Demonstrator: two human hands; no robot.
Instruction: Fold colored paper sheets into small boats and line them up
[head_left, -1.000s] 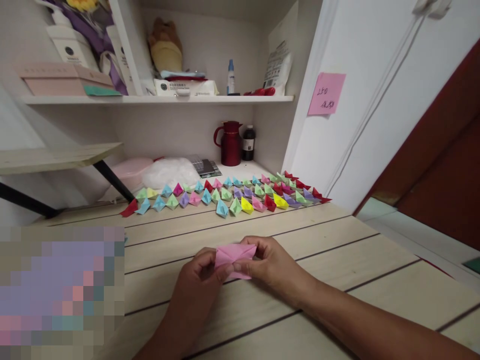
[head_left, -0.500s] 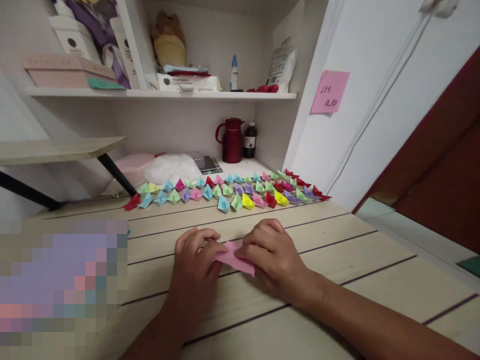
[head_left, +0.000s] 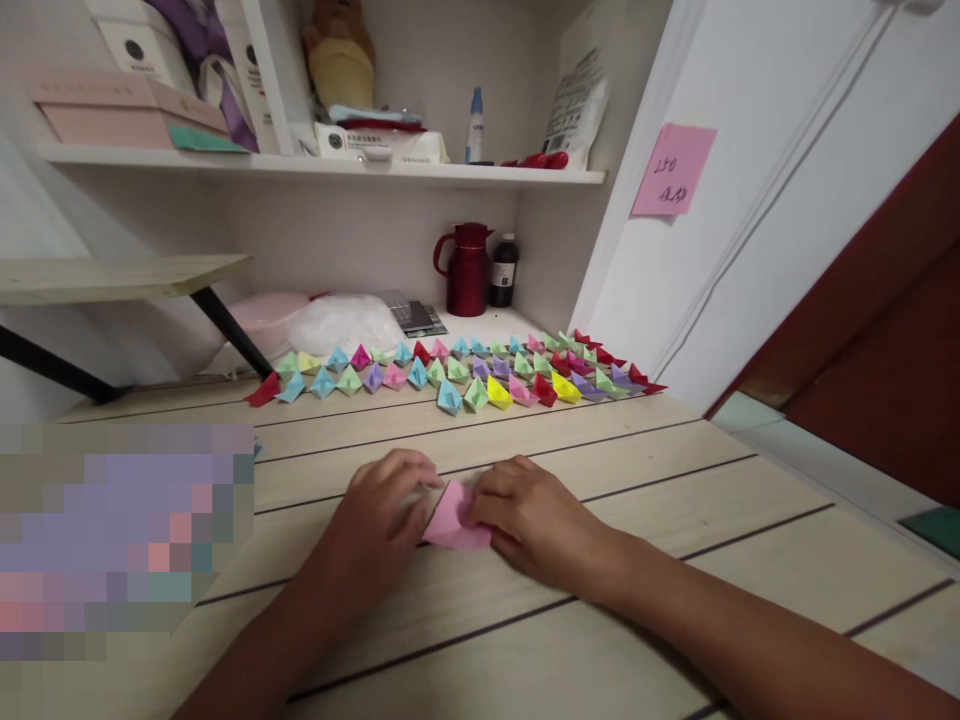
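Both hands sit low in the centre of the frame, palms down, fingertips nearly meeting. Left hand point(head_left: 379, 515): knuckles up, fingers bent, tips angled right and pressing downward, thumb hidden. Right hand point(head_left: 529, 515): flatter, fingers pointing left, tips pressing down. Neither grip is wrapped round anything. Left forearm point(head_left: 285, 640) enters from bottom centre-left, right forearm point(head_left: 712, 640) from the lower right corner. Both are bare and both wrists are straight.
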